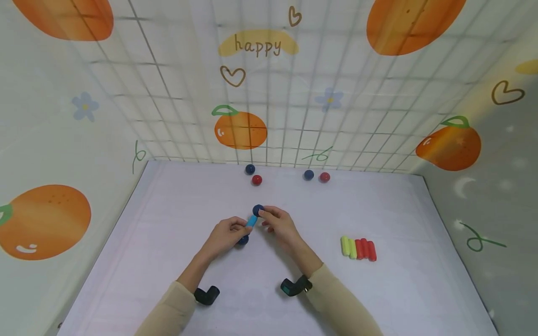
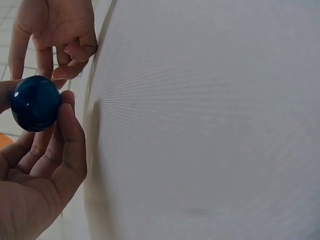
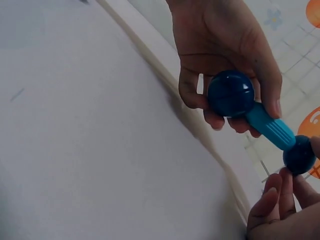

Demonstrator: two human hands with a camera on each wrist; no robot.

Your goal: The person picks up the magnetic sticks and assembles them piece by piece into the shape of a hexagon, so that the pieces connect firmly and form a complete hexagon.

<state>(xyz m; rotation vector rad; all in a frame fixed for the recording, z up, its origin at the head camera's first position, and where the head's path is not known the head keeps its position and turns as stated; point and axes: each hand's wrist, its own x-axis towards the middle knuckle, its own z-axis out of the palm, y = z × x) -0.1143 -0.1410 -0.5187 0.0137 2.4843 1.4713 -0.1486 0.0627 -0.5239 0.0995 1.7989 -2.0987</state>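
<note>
A light-blue ribbed rod (image 1: 251, 221) joins two dark-blue balls, one at each end. My left hand (image 1: 230, 232) pinches the rod between thumb and fingers, with the nearer ball (image 1: 243, 240) just below that hand. My right hand (image 1: 282, 227) grips the farther ball (image 1: 258, 210) with its thumb and fingertips. From the right wrist, the rod (image 3: 270, 126) runs slanted from the ball by the left hand (image 3: 231, 93) to the ball in the right fingers (image 3: 299, 154). The left wrist view shows one ball (image 2: 36, 103) up close, hiding the rod.
Toward the back edge lie a dark-blue ball (image 1: 250, 169) and a red ball (image 1: 257, 180), then another blue ball (image 1: 308, 175) beside a red one (image 1: 325, 177). Yellow-green rods (image 1: 348, 247) and red rods (image 1: 365, 249) lie side by side at right. Printed curtains surround the white table (image 1: 168, 196).
</note>
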